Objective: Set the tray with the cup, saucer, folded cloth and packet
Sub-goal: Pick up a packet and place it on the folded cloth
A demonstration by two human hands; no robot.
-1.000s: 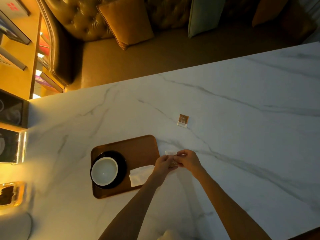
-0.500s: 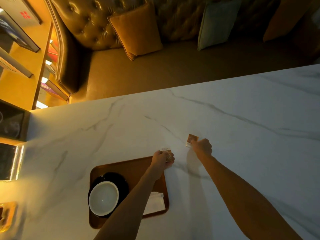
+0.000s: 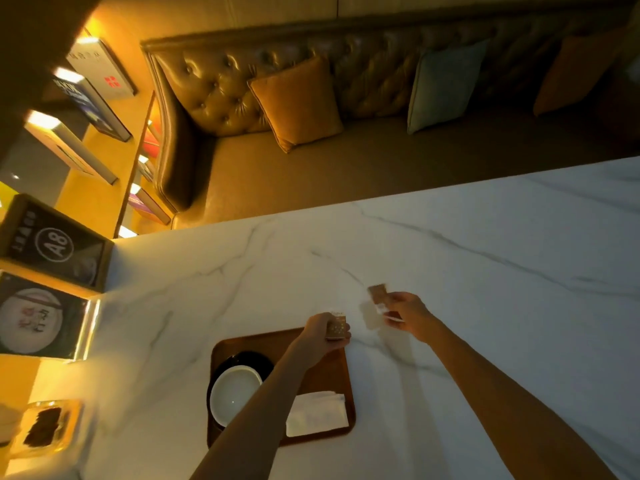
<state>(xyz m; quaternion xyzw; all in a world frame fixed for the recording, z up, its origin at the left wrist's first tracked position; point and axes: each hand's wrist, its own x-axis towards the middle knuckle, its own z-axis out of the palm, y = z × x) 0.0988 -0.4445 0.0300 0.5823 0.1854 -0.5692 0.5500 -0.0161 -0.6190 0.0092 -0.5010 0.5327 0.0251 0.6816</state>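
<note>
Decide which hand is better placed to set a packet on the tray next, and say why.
Left, probably: the left hand holds a packet at the wooden tray's far corner, while the right hand holds a second packet over the marble table.

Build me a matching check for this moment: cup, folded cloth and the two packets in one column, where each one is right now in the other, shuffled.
Things:
1. cup
2. folded cloth
3. left packet
4. right packet

Places:
A. held over the bare marble table, off the tray
B. standing on the dark saucer
C. held at the far right corner of the tray
D. lying flat in the tray's near right corner

Pairs: 1-B, 2-D, 3-C, 4-A
</note>
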